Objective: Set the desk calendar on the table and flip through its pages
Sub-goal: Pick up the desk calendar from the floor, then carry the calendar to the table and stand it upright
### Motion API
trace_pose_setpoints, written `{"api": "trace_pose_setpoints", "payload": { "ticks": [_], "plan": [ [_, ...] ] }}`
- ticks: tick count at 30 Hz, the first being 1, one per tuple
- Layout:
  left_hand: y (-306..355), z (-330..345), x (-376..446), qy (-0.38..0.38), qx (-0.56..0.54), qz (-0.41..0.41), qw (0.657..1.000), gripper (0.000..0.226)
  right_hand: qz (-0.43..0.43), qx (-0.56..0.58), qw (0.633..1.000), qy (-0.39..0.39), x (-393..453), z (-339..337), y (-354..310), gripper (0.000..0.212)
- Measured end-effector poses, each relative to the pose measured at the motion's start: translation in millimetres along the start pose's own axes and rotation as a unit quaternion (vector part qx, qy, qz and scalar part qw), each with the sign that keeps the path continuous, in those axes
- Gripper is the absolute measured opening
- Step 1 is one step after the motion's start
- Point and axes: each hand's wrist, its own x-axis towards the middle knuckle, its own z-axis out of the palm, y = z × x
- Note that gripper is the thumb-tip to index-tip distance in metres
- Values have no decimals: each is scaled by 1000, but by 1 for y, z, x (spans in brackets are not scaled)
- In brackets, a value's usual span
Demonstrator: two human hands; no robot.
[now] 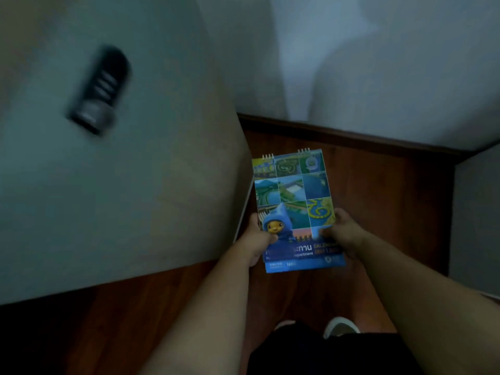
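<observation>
I hold a desk calendar (295,196) in both hands over the wooden floor, to the right of the table (135,185). Its cover shows a grid of blue and green photos, a blue hooded cartoon figure and a blue band of text at the bottom; wire binding loops sit at its far edge. My left hand (257,242) grips the lower left corner with the thumb on the cover. My right hand (343,234) grips the lower right edge, thumb on top. The calendar is closed and flat, tilted slightly away from me.
A dark cylindrical object (101,89), blurred, lies on the pale table top at the left. The table's right edge runs just left of the calendar. A white wall (351,63) with dark skirting stands ahead. My feet and a pale shoe (341,327) are below.
</observation>
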Motion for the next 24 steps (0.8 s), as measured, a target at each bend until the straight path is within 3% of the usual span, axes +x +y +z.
{"api": "trace_pose_setpoints", "payload": {
  "ticks": [9, 15, 17, 19, 21, 24],
  "plan": [
    [137, -8, -232, 35, 50, 73, 995, 110, -59, 10, 998, 2, -206, -35, -147, 51],
    [227, -21, -367, 44, 2, 197, 979, 103, -189, 57, 978, 68, -316, -37, -265, 8],
    [252, -34, -408, 46, -44, 238, 969, 103, -241, 53, 966, 81, -348, -28, -299, 15],
    [271, -54, -450, 47, -102, 280, 953, 80, -276, 46, 958, 63, -379, -16, -328, 20],
    [281, -79, -489, 60, -166, 317, 932, 38, -295, 28, 955, 18, -408, 1, -353, 26],
    [274, -122, -544, 149, -201, 351, 902, 14, -337, -22, 940, -46, -449, 44, -385, 11]
  ]
}}
